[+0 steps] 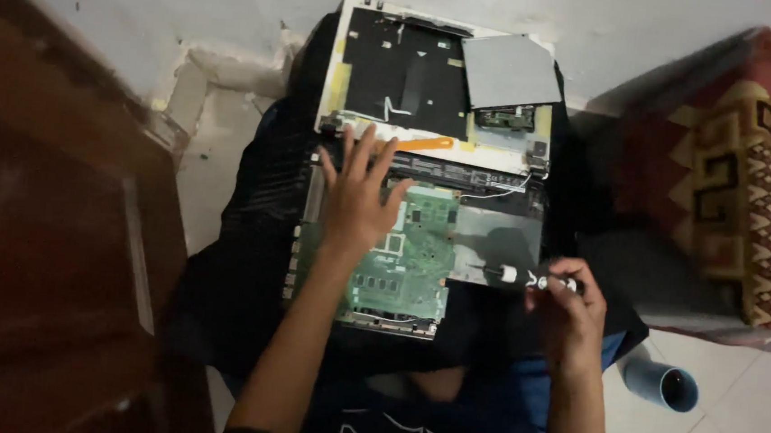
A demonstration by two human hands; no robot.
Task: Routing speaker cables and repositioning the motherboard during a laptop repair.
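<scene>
Left hand (355, 196) lies flat with fingers spread on the opened laptop (425, 170), palm over the left part of the green circuit board (409, 263), gripping nothing. Right hand (568, 320) is clenched around a black screwdriver (526, 277), its tip pointing left at the board's right edge. Laptop rests on the person's lap; a blue cup (661, 382) lies on the floor, near right, beside a patterned cushion (750, 179).
</scene>
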